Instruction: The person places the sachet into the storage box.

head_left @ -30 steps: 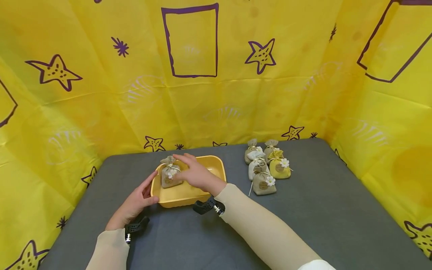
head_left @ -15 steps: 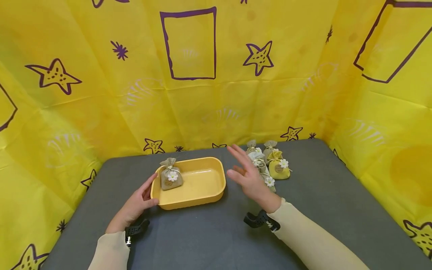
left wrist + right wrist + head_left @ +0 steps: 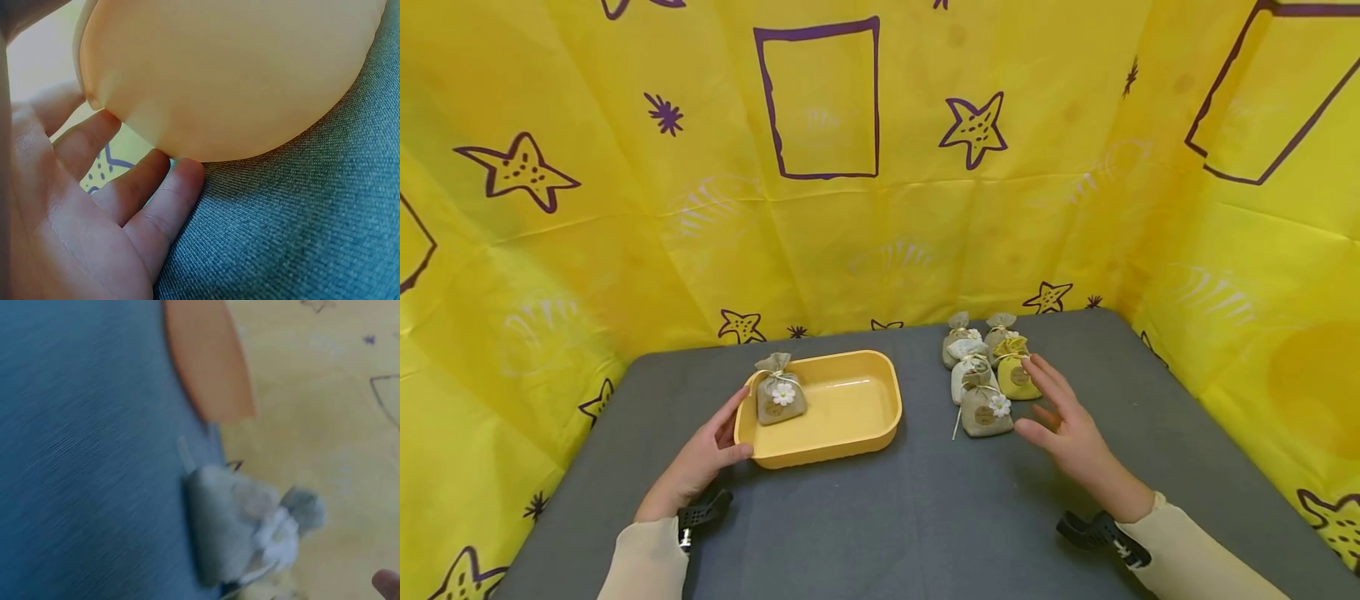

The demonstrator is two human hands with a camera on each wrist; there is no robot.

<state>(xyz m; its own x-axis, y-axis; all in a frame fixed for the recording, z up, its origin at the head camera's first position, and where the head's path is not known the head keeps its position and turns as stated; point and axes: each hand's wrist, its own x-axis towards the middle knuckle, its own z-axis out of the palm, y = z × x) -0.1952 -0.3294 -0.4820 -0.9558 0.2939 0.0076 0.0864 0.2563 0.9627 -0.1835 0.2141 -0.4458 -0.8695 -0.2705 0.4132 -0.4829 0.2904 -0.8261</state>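
Seen from the head camera, the left hand [image 3: 703,454] rests against the near-left corner of the yellow tray [image 3: 842,437], fingers fairly straight along its wall and thumb at the rim, not curled round it. One grey pouch [image 3: 780,391] with a white flower stands upright inside the tray at its 10 o'clock corner. At 3 o'clock from the tray, a cluster of pouches [image 3: 988,371] sits on the grey table [image 3: 925,517]. The right hand [image 3: 1067,429] hovers just beside that cluster, at its 4 o'clock, fingers spread and holding nothing; the nearest one is the front grey pouch [image 3: 985,410], apart from the fingertips.

Next, the left wrist view: straight fingers [image 3: 150,206] touch the rounded outer wall of the tray [image 3: 231,75], low down where it meets the table [image 3: 300,237].

Lastly, the right wrist view is blurred: a grey pouch [image 3: 240,519] lies on the table [image 3: 81,456], the tray's edge [image 3: 209,362] at 12 o'clock from it, and one fingertip [image 3: 387,584] shows at 4 o'clock, clear of the pouch.
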